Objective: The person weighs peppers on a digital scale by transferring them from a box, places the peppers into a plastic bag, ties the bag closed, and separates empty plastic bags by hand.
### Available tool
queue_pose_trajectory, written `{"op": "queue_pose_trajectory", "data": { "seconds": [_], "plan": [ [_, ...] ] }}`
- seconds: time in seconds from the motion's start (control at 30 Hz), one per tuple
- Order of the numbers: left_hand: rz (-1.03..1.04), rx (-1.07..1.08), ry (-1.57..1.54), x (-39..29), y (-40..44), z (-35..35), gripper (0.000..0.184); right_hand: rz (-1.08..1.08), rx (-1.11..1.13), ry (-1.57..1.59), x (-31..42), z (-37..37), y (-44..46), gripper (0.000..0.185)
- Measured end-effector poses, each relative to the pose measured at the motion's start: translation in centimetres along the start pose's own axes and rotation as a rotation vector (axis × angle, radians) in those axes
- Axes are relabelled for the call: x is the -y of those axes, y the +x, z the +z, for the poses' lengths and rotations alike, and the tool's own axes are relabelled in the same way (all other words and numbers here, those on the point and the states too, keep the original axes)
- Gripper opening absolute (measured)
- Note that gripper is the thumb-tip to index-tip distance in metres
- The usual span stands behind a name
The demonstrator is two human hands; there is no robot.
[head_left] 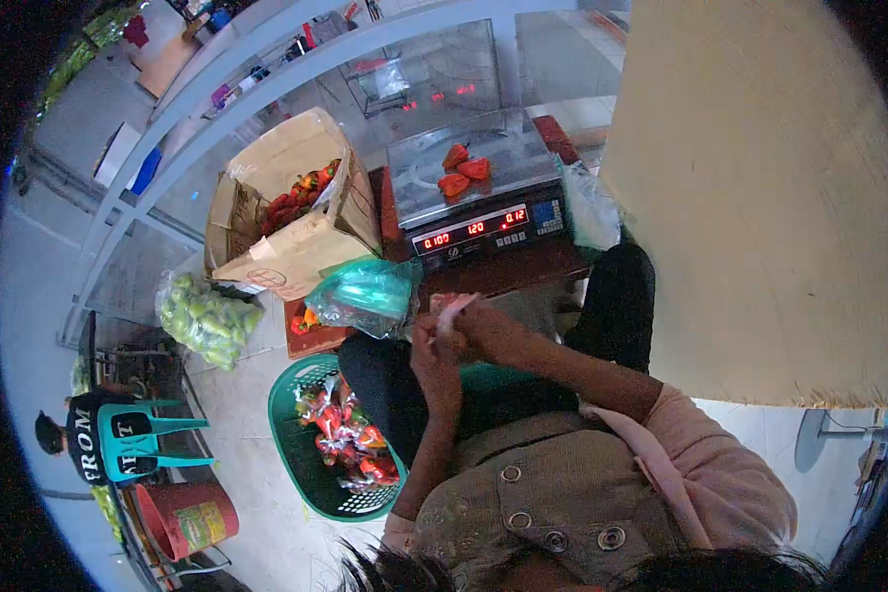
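Note:
My left hand (434,343) and my right hand (479,331) meet above my lap, fingers closed around the gathered part of a small plastic bag (454,304). Something red shows through the bag; its exact contents are hard to make out. Just beyond my hands a digital scale (474,232) bears a few red peppers (464,170) on its metal pan, with its red display lit. Left of my hands lies a bundle of clear and green plastic bags (365,291).
A cardboard box (296,261) of red peppers stands left of the scale. On the floor are a green basket (288,464) with bagged peppers and a bag of green peppers (207,318). A person (84,434) sits far left by a red bin (183,518). A wooden board (760,197) rises at right.

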State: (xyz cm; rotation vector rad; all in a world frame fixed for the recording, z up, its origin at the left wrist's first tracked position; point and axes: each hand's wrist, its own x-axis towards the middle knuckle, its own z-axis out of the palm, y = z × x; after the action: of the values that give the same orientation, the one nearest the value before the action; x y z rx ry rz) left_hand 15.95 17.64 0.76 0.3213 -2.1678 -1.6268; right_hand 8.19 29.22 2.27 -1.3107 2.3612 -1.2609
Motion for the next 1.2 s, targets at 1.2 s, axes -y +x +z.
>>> {"op": "queue_pose_trajectory", "data": {
  "seconds": [1.2],
  "plan": [
    [-0.391,0.009,-0.389,1.0,4.6,-3.1,0.019,0.216,-0.590,-0.512,-21.5,-9.4,11.3,0.038]
  ]
}}
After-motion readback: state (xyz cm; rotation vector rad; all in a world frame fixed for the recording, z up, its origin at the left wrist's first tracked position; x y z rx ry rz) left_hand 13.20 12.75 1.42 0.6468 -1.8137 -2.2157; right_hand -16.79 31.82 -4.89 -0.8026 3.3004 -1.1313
